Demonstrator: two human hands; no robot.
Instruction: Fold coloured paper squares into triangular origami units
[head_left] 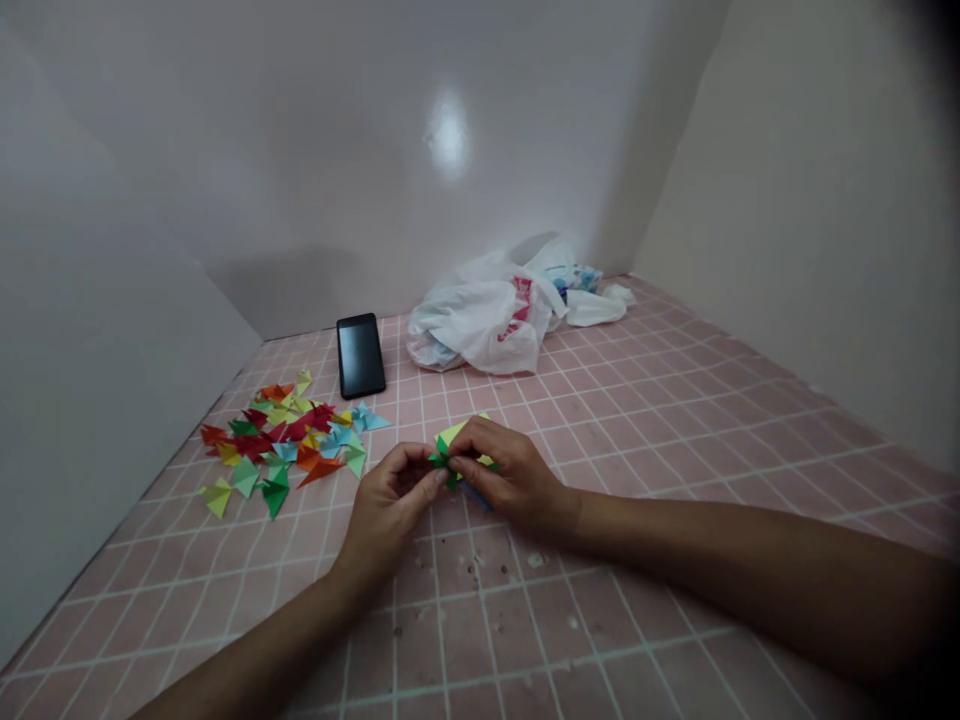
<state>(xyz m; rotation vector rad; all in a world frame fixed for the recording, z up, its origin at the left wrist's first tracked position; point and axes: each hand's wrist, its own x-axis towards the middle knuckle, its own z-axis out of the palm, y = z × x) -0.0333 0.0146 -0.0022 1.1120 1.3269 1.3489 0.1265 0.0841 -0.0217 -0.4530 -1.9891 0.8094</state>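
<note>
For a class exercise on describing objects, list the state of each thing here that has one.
Left hand: pinching the green paper.
Right hand: pinching the green paper.
Green paper: folded, held in both hands.
Paper pieces: folded, lying in a loose cluster.
Phone: screen dark.
Plastic bag: crumpled.
Checked surface: specked near the hands.

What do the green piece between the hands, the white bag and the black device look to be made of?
Green piece: probably thin matte paper, judging by its sharp folded points, though partly covered.
White bag: likely thin plastic film, slightly see-through, with loose crumples.
Black device: smooth, glossy front, perhaps glass, given its pale sheen; casing material unclear.
</note>
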